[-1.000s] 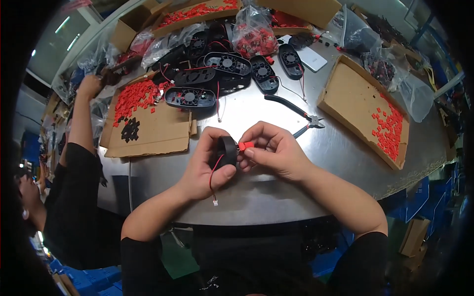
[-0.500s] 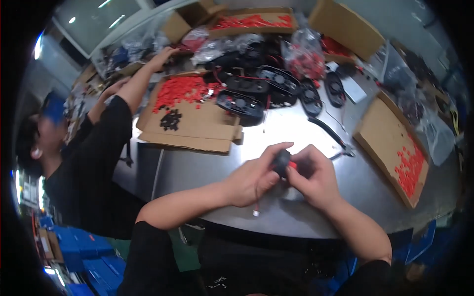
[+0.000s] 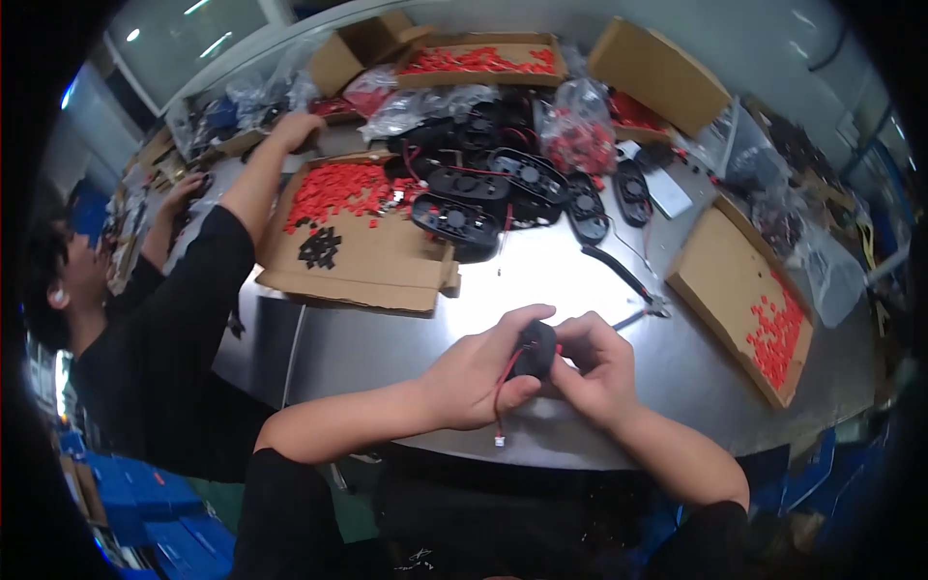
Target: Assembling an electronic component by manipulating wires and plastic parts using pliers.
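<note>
My left hand (image 3: pixel 469 379) is closed around a black speaker unit (image 3: pixel 535 352) with rounded ends, held on edge above the near part of the table. A thin red-and-black wire hangs from the unit, ending in a small white connector (image 3: pixel 500 441). At the unit's right side, my right hand (image 3: pixel 601 377) pinches a small red part (image 3: pixel 559 349), mostly covered by the fingers. Whether that part is seated in the unit is hidden. Wire cutters (image 3: pixel 650 307) with dark handles lie beyond my right hand.
Several black speaker units (image 3: pixel 454 224) lie piled farther back. A cardboard tray (image 3: pixel 377 266) holds red and black pieces; another tray (image 3: pixel 710 275) with red pieces stands at right. At left, a co-worker's arm (image 3: pixel 261 184) reaches over the table.
My hands have turned the speaker unit, so more of its dark face and wire show. The co-worker's hand has drawn back a little to the left.
</note>
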Demonstrator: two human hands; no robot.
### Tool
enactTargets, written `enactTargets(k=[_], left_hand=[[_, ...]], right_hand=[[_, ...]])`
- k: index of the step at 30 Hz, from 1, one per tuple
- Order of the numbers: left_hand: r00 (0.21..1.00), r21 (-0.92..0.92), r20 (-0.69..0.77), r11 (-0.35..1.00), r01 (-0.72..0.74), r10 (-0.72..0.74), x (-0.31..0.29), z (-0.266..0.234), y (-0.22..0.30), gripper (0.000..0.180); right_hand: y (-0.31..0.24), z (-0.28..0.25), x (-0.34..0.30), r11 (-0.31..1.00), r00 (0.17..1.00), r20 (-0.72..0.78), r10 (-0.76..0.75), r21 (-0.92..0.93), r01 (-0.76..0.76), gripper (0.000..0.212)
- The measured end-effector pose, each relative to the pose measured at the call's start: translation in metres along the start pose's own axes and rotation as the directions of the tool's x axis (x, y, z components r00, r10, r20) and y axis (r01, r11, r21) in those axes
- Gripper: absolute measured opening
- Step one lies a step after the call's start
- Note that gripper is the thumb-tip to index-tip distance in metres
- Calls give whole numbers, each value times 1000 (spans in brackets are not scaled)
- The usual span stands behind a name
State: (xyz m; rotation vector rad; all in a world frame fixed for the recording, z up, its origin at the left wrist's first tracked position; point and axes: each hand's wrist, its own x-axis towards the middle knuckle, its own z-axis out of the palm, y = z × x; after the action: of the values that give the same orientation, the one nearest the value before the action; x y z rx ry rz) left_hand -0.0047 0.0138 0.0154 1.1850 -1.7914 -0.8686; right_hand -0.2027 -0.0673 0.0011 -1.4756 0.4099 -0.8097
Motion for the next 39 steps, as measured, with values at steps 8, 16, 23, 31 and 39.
enactTargets(k=[8, 16, 23, 31, 39], left_hand=[[998, 30, -44, 999, 35, -33, 9, 1, 3, 73], [984, 203, -178, 979, 17, 20, 10, -2, 18, 75], [974, 187, -225, 982, 35, 8, 8, -4, 13, 75], [935, -9, -228, 961, 277, -271, 4, -8, 18, 77], [953, 202, -304, 976, 82, -17, -1, 0, 10, 71]], right_hand=[[-2, -5, 9, 984, 990, 21, 140, 107, -142, 26], [15, -14, 16, 939, 976, 103, 191, 270, -212, 20], [29, -18, 19, 908, 963, 129, 237, 323, -266, 27], [25, -12, 19, 920, 964, 67, 257, 289, -265, 34], [33, -18, 15, 849, 972, 107, 211, 472, -237, 28]])
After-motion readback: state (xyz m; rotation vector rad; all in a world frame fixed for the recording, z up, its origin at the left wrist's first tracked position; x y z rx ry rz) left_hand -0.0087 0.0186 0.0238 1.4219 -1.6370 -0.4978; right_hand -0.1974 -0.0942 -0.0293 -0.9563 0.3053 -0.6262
